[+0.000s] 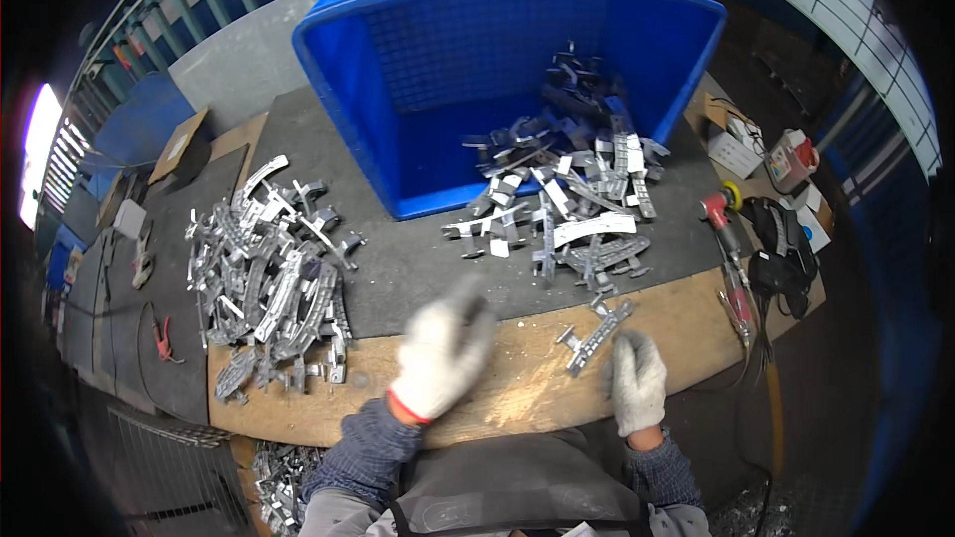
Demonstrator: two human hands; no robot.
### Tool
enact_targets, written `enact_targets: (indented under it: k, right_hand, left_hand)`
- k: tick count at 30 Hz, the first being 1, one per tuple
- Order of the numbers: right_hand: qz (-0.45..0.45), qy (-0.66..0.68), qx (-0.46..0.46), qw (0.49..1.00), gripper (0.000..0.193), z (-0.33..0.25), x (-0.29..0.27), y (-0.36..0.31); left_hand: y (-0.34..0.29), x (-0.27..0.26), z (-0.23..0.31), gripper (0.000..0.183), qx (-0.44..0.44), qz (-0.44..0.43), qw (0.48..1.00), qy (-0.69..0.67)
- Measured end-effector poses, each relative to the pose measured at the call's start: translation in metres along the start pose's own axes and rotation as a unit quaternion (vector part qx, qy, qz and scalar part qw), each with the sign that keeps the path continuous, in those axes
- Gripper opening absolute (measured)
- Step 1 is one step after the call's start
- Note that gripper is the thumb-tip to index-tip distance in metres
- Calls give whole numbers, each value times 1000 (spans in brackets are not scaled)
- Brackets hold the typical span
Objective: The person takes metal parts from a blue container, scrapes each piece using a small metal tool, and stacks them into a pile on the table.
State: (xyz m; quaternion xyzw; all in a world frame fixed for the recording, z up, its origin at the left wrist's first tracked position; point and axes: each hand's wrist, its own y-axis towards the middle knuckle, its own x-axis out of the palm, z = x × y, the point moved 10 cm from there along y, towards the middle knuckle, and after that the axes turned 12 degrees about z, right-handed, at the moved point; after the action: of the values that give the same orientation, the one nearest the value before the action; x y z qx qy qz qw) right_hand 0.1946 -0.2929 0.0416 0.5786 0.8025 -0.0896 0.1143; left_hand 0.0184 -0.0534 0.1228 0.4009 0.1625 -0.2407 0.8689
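Observation:
My left hand [438, 360], in a white knit glove with a red cuff edge, is over the wooden front strip of the bench. Motion smears its fingers, so its grip does not show. My right hand [638, 384], gloved too, is closed at the bench's front edge; what it holds, if anything, is hidden. Just left of it a grey cast metal bracket [600, 335] lies on the wood, apart from the others. A heap of similar brackets [264, 273] covers the bench's left side. More brackets [594, 229] spill out of a blue plastic bin [348, 104] tipped on its side.
At the right lie a red air grinder [724, 224] with a yellow pad, another red air tool [738, 310] and a black bag-like item [783, 254]. Red-handled pliers [164, 340] lie far left. Below the bench, more metal parts [284, 482] are piled. A dark mat [398, 283] covers the bench.

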Motion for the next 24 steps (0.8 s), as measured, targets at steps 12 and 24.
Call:
enact_targets:
  k: [12, 24]
  right_hand:
    - [88, 94, 136, 982, 32, 49, -26, 0]
    - [-28, -35, -256, 966, 30, -66, 8, -14]
  left_hand:
    - [-40, 207, 50, 69, 108, -258, 952, 120]
    - [-21, 68, -23, 71, -253, -144, 952, -95]
